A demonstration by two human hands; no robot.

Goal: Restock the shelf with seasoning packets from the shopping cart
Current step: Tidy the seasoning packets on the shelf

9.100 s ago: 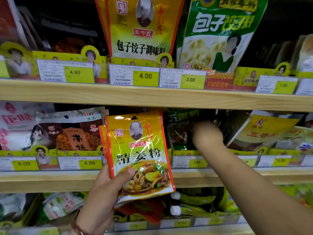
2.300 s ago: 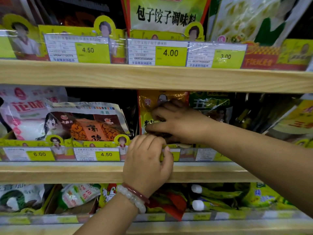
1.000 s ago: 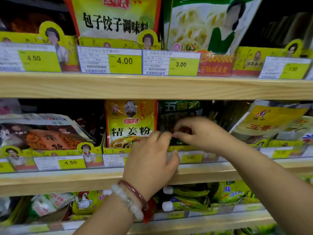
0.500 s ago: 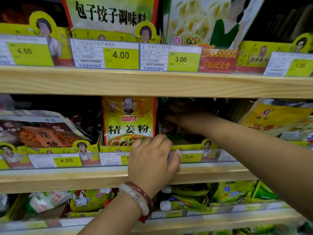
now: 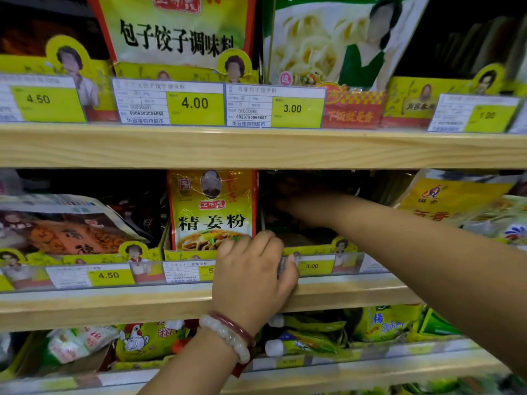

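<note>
A yellow seasoning packet [image 5: 212, 212] with a noodle picture stands upright in its display tray on the middle shelf [image 5: 114, 306]. My left hand [image 5: 251, 280], a bead bracelet on its wrist, has its fingers curled over the tray front and price rail just right of that packet, thumb on the rail. My right hand [image 5: 288, 203] reaches deep into the dark slot to the right of the yellow packet, among dark green packets [image 5: 296, 235]. Its fingers are lost in shadow. The shopping cart is not in view.
The upper shelf board [image 5: 256, 149] hangs close above my right forearm. Brown packets [image 5: 65, 232] lie left of the yellow one, and slanting yellow packets [image 5: 450, 201] lie to the right. The shelf below holds chicken-print packets [image 5: 142, 340] and tubes.
My right hand has moved from the front of the green packets deeper into the slot. My left hand has stayed on the tray front and rail.
</note>
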